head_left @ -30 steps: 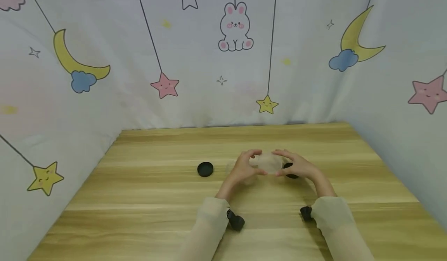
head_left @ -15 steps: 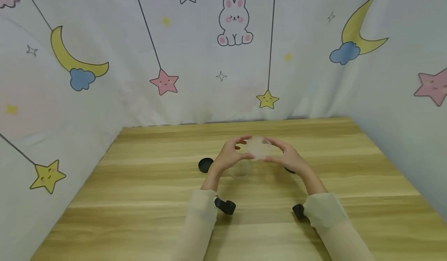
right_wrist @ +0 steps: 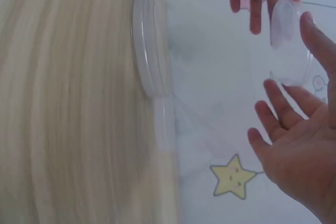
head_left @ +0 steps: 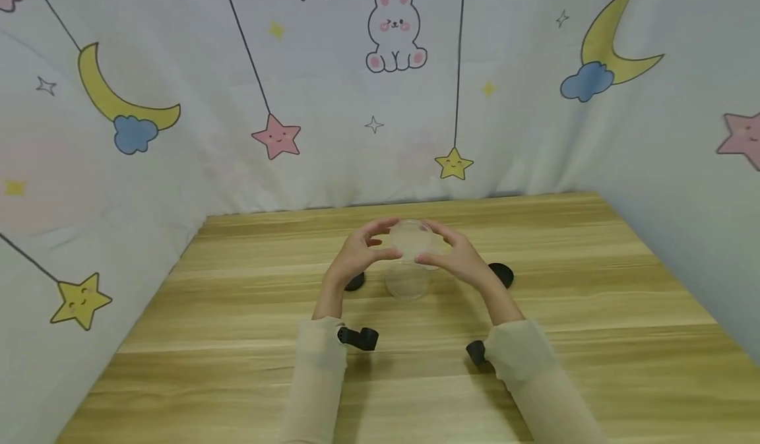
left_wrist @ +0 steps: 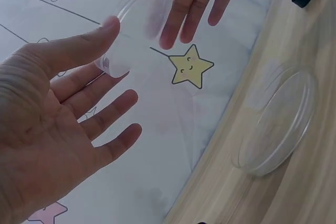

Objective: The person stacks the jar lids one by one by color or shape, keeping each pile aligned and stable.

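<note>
Both hands hold one clear, round, shallow dish (head_left: 411, 238) above the table, one from each side. My left hand (head_left: 356, 253) pinches its left rim between thumb and fingertips; in the left wrist view that hand (left_wrist: 73, 87) has its lower fingers spread off the dish. On the opposite rim, the right hand (head_left: 460, 256) pinches with thumb and forefinger. Seen from the right wrist, the held dish (right_wrist: 289, 45) stands tilted between the two hands. A second clear round dish (head_left: 407, 281) lies on the table just below, also visible as a dish (left_wrist: 278, 124) in the left wrist view.
Black round caps lie on the wooden table (head_left: 237, 338), one cap (head_left: 354, 282) by the left wrist and another cap (head_left: 501, 274) by the right forearm. A further clear piece (right_wrist: 164, 121) is beside the lying dish. A patterned curtain (head_left: 332, 167) bounds the table's back and sides.
Both hands have moved left and farther up in the head view, carrying the clear dish with them. The lying dish and right black cap show more openly now; the left cap is partly covered.
</note>
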### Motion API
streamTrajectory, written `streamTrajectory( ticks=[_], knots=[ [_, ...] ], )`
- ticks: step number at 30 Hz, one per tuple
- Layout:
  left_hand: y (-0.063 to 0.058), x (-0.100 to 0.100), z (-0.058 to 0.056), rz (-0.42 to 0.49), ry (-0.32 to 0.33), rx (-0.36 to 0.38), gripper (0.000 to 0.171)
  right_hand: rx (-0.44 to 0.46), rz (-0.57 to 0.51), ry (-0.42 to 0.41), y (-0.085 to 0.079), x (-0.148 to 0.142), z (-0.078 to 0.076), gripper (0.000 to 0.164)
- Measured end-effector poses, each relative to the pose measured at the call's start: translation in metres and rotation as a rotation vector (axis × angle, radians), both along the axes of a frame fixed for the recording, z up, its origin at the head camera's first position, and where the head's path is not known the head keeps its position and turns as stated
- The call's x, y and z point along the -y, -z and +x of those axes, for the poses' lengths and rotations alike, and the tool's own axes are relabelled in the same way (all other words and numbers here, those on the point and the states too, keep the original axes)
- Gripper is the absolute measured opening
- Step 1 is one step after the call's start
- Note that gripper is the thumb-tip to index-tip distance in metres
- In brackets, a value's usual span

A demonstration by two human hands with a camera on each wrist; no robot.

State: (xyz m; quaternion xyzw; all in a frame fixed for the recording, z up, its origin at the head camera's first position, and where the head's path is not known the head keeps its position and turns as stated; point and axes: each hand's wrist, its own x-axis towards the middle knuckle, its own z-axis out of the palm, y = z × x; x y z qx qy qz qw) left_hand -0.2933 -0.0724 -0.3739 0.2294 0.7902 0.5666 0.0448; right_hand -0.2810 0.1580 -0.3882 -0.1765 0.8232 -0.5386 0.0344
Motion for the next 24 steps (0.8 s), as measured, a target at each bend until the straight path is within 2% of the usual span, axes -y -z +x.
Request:
streamTrajectory(
  ticks=[7, 15, 24],
  knots=[
    [0.005, 0.014, -0.002, -0.056, 0.028, 0.031, 0.065, 0.012, 0.026, -0.015, 0.008, 0.015, -0.003, 0.074],
    [0.021, 0.013, -0.009, -0.105, 0.065, 0.062, 0.065, 0.086, 0.069, -0.008, 0.014, 0.014, -0.005, 0.076],
    [0.03, 0.01, -0.011, -0.153, 0.054, 0.117, 0.067, 0.117, 0.141, -0.034, 0.027, 0.012, -0.008, 0.075]
  ],
)
